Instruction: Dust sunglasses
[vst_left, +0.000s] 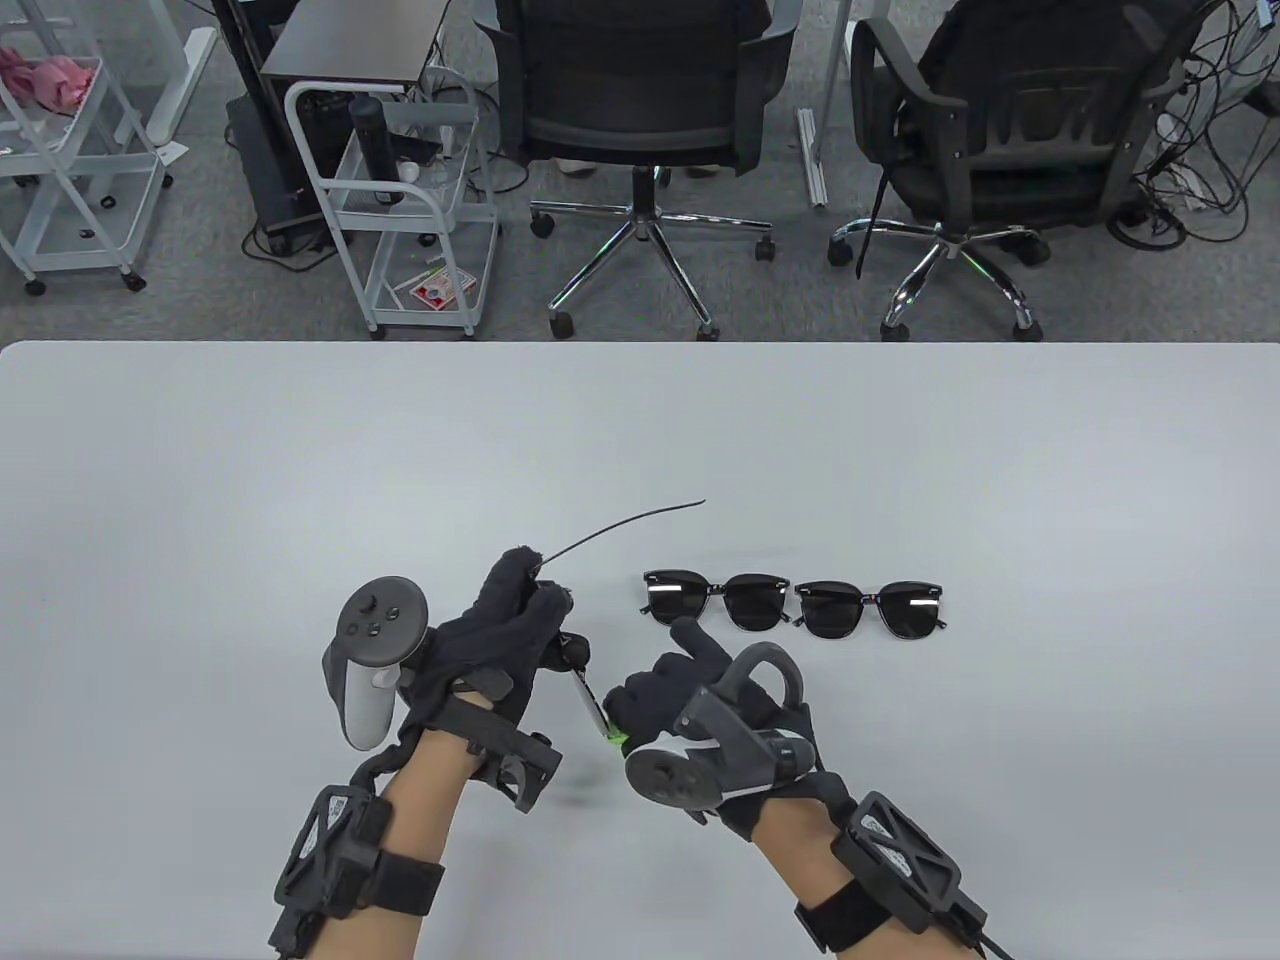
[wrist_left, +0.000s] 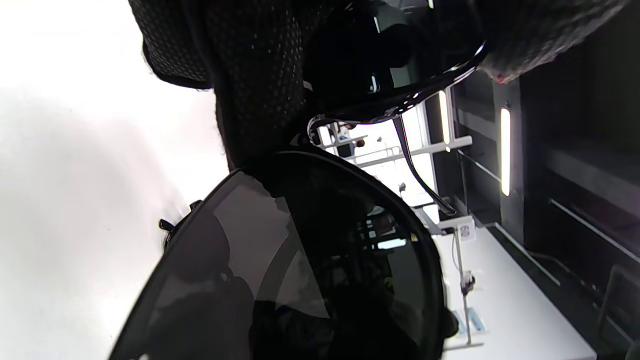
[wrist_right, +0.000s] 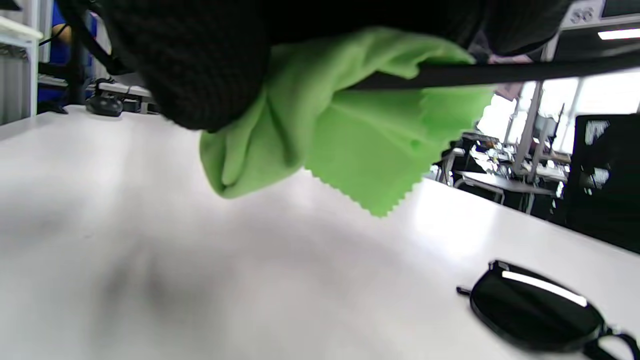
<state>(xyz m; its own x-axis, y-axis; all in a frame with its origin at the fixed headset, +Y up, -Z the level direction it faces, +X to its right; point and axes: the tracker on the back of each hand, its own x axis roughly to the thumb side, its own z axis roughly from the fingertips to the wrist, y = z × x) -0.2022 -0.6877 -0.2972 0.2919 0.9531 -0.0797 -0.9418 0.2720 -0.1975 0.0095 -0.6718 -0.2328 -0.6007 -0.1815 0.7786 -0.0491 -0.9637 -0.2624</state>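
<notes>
Sunglasses (wrist_left: 300, 270), dark-lensed and black-framed, held by left hand (vst_left: 490, 650) against green cloth (wrist_right: 350, 135).

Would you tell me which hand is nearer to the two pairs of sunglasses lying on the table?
Right. The right hand sits just below the left-hand pair; the left hand is farther left, holding a third pair.

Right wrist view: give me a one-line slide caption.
Gloved right hand wipes a sunglasses temple arm with a green cloth; another pair lies on the table.
</notes>
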